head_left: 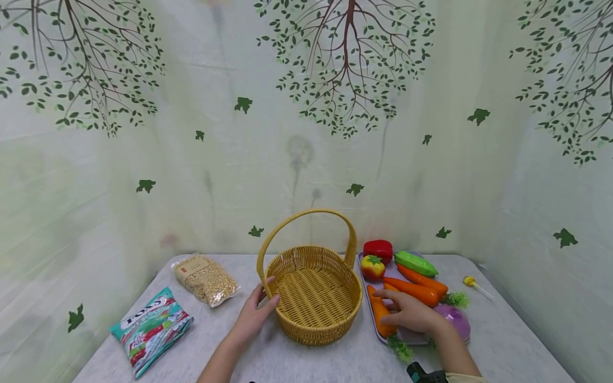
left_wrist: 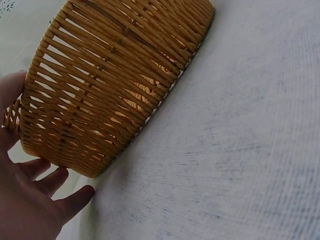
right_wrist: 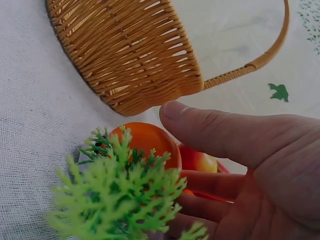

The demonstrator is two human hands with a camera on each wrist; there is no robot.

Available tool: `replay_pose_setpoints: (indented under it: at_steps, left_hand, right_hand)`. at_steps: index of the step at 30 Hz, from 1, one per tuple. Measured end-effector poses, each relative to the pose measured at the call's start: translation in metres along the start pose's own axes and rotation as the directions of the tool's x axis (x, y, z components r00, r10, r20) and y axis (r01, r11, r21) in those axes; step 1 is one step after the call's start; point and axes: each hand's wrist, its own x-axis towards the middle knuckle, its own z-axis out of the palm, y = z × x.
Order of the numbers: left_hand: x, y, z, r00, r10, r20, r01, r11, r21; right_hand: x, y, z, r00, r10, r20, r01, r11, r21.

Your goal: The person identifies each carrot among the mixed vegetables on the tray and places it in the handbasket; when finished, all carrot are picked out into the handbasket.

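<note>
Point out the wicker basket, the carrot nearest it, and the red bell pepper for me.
Wicker basket [head_left: 318, 298]: head view, on its woven inside floor.
Nearest carrot [head_left: 378, 309]: head view, on its orange body.
Red bell pepper [head_left: 377, 250]: head view, on its side.

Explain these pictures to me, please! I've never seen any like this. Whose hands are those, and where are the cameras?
There's no robot: a person is using two bare hands. A camera on the head took the wide picture; one on each wrist took the close ones. On the table are a basket, a teal bag, a bag of grains, a yellow thing on a stick, and a tray bearing vegetables like a red pepper. The left hand touches the basket beside its handle. The right hand is at a carrot; I can't tell whether it's gripped yet.
</note>
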Motion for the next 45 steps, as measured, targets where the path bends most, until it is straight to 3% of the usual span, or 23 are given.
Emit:
replay_pose_setpoints:
  at_steps: [10,17,26,38,45]
  left_hand:
    - [-0.002,-0.002,0.0,0.999,0.004,-0.038,-0.005,1.0,-0.03]
    - [-0.002,-0.006,0.004,0.999,-0.022,-0.033,0.02,0.998,-0.065]
    - [-0.003,-0.008,0.005,0.998,-0.055,-0.014,0.054,0.994,-0.097]
    - [0.002,-0.013,0.002,0.997,-0.033,-0.063,0.028,0.996,-0.079]
    - [0.003,-0.016,0.002,0.998,-0.012,-0.067,0.006,0.995,-0.095]
  right_hand:
    - [0.006,0.001,0.004,0.999,0.016,0.038,-0.014,0.999,-0.042]
    - [0.007,-0.001,0.006,0.999,0.053,0.008,-0.052,0.993,-0.102]
    - [0.003,-0.005,0.006,0.995,0.091,-0.032,-0.094,0.992,-0.088]
    - [0.004,0.0,0.004,0.998,0.005,-0.058,-0.006,1.0,-0.013]
    - [0.001,-0.001,-0.006,0.996,-0.021,-0.087,0.031,0.993,0.111]
